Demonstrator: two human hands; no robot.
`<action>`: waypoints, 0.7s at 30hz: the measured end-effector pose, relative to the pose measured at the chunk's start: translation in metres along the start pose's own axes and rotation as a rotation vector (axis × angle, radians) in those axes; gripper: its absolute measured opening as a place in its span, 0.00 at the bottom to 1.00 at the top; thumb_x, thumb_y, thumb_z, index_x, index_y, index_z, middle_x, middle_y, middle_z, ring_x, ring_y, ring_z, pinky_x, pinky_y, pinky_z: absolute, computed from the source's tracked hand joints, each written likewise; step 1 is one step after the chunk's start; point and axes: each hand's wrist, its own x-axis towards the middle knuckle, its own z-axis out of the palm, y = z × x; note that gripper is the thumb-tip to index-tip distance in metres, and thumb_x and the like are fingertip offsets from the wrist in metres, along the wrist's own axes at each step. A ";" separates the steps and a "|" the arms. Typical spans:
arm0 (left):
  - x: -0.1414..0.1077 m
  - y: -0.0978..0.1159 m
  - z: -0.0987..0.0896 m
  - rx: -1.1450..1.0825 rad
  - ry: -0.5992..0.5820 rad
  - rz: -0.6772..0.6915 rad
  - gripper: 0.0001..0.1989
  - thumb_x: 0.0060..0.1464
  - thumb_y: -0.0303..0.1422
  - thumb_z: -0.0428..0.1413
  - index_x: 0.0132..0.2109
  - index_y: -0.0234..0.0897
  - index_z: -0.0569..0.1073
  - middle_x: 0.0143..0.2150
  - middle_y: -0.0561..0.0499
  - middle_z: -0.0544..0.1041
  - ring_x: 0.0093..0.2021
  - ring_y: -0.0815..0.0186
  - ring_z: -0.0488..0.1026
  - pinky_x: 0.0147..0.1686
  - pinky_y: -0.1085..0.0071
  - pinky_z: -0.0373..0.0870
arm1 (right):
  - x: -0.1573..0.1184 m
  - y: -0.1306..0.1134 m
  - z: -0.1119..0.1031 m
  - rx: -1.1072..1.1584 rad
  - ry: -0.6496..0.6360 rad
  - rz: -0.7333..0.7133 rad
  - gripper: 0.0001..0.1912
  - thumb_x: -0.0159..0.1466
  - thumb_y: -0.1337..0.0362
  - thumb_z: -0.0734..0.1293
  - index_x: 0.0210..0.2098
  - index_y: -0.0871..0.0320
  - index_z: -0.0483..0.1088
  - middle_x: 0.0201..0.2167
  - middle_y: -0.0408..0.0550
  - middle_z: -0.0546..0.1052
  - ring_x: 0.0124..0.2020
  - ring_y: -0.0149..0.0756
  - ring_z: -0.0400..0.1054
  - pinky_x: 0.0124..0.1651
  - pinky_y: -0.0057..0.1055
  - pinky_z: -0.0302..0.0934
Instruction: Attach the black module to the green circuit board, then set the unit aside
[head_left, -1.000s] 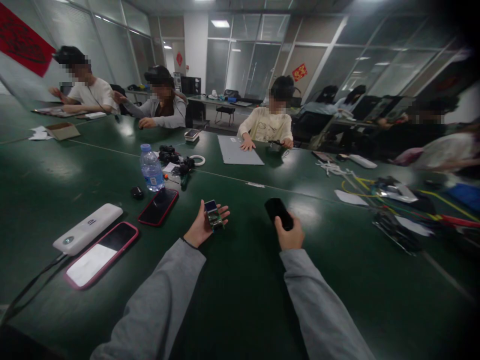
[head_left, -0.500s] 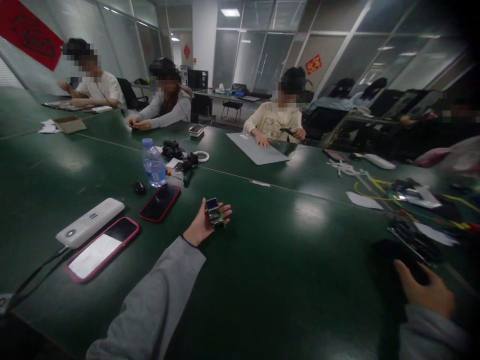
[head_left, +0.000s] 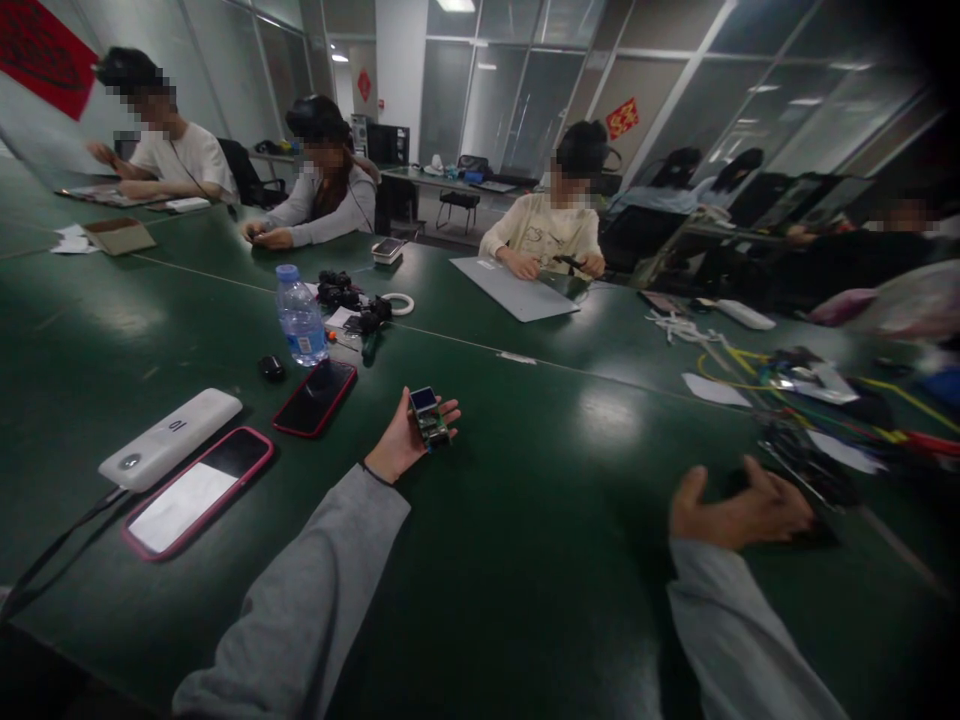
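My left hand (head_left: 401, 437) is palm up over the green table, fingers stretched out. A small green circuit board (head_left: 433, 430) with a little dark screen (head_left: 423, 399) lies across it, steadied by the thumb. On the right, my right hand (head_left: 739, 508) is above the tabletop, slightly blurred, with thumb and fingers apart and nothing seen in its grasp. Just beyond its fingers lie black cables (head_left: 806, 462). A dark patch shows under that hand; I cannot tell whether it is an object or a shadow.
Left of my left hand lie a dark phone (head_left: 315, 398), a pink-cased phone (head_left: 199, 495), a white power bank (head_left: 171, 440) and a black case (head_left: 272, 368). A water bottle (head_left: 301, 325) stands behind. Several people sit around; one touches a grey board (head_left: 514, 288).
My right hand has moved left and a little away from me, its fingers turning toward the right. My left hand still holds the circuit board in almost the same pose. The view has shifted slightly.
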 end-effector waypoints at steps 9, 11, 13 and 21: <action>0.002 -0.001 -0.006 0.018 -0.033 0.005 0.29 0.54 0.52 0.45 0.45 0.30 0.72 0.51 0.38 0.72 0.53 0.54 0.68 0.51 0.58 0.65 | -0.096 -0.252 0.006 0.513 -0.610 -0.614 0.20 0.66 0.61 0.56 0.58 0.55 0.58 0.58 0.49 0.58 0.59 0.42 0.50 0.59 0.42 0.48; 0.001 -0.001 -0.006 0.014 -0.057 -0.008 0.30 0.55 0.52 0.43 0.45 0.29 0.72 0.49 0.38 0.74 0.52 0.55 0.69 0.51 0.60 0.65 | -0.103 -0.270 0.010 0.548 -0.676 -0.670 0.20 0.67 0.62 0.55 0.58 0.55 0.57 0.59 0.47 0.57 0.60 0.41 0.49 0.60 0.41 0.47; -0.001 0.000 -0.004 0.005 -0.091 -0.008 0.30 0.56 0.52 0.43 0.47 0.28 0.72 0.47 0.38 0.74 0.51 0.56 0.69 0.50 0.62 0.65 | -0.103 -0.273 0.017 0.572 -0.705 -0.643 0.20 0.68 0.65 0.53 0.59 0.55 0.57 0.60 0.47 0.56 0.60 0.39 0.49 0.60 0.40 0.49; -0.010 0.004 0.007 -0.050 -0.198 0.047 0.26 0.57 0.50 0.42 0.48 0.33 0.71 0.43 0.43 0.76 0.46 0.59 0.72 0.44 0.63 0.68 | -0.095 -0.253 0.038 0.783 -0.700 -0.288 0.21 0.70 0.63 0.48 0.60 0.57 0.55 0.60 0.48 0.56 0.61 0.36 0.50 0.61 0.40 0.50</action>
